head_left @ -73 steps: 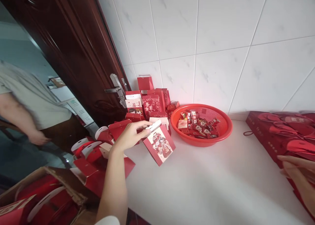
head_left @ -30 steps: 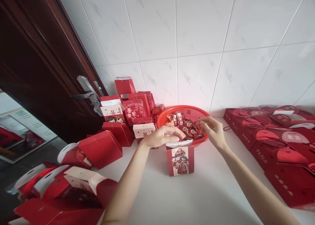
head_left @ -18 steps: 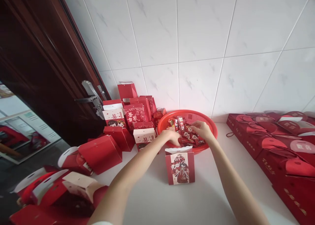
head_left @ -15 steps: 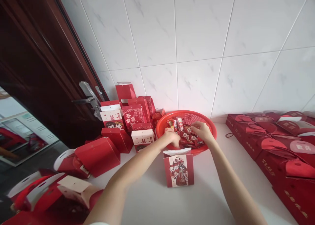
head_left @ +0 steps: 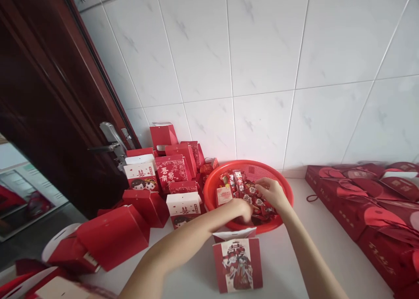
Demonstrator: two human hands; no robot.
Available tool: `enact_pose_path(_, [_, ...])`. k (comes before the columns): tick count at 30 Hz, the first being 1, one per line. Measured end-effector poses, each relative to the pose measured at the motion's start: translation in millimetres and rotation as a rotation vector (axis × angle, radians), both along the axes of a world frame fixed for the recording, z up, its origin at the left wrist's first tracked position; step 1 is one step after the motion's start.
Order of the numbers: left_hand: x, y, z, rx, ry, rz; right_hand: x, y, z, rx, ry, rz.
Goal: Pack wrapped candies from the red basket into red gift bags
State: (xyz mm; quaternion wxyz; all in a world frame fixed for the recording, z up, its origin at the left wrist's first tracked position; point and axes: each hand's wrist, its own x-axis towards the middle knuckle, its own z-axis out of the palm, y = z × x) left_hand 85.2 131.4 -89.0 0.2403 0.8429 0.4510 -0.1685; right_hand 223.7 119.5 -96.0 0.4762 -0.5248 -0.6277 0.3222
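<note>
A red plastic basket [head_left: 287, 194] holds several red-wrapped candies [head_left: 240, 183] and a small pale pink packet [head_left: 224, 195]. My left hand [head_left: 245, 210] reaches down into its near side, fingertips hidden among the candies. Over the right part of the heap is my right hand [head_left: 270, 192], its fingers bent and drawn together; whatever lies between them is too small to make out. Just in front of the basket stands a red gift box [head_left: 238, 264] with a printed couple on its face and its white-lined top open.
Several red and white gift boxes [head_left: 173, 170] crowd the left side, some tipped over. Larger red boxes with bows [head_left: 360, 211] line the right side. Behind is a tiled wall [head_left: 262, 50]; a dark door with a metal handle [head_left: 113, 142] stands at left.
My left hand has shifted right and deeper into the candies, uncovering the pale pink packet. My right hand stays over the right part. The camera view has tilted, so everything sits lower.
</note>
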Motion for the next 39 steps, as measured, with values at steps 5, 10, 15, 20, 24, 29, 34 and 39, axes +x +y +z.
enact_pose_path(5, [11.6,-10.3,4.8,0.061,0.16,-0.042,-0.8,-1.8,1.2,-0.03,0.027,-0.007])
enact_pose_path(10, [14.4,-12.1,11.8,0.032,0.133,-0.11,-0.3,-4.2,1.7,-0.072,0.065,-0.012])
enact_pose_path(15, [14.6,-7.1,11.8,0.022,0.054,-0.125,1.1,-4.3,2.7,-0.088,0.101,-0.001])
enact_pose_path(20, [11.4,-0.8,7.5,-0.045,-0.042,-0.163,2.3,-4.8,4.6,-0.11,0.148,0.0])
enact_pose_path(24, [8.9,6.9,6.2,-0.143,-0.12,-0.205,2.2,-7.4,7.6,-0.127,0.201,-0.007])
enact_pose_path(29, [6.3,11.8,6.6,-0.28,-0.17,-0.178,2.2,-8.7,10.9,-0.145,0.255,-0.019])
enact_pose_path(34, [5.5,10.6,4.7,-0.407,-0.275,-0.086,2.4,-9.9,13.3,-0.147,0.305,-0.048])
enact_pose_path(39, [8.2,9.8,7.1,-0.494,-0.438,0.048,3.9,-12.1,15.3,-0.128,0.368,-0.106])
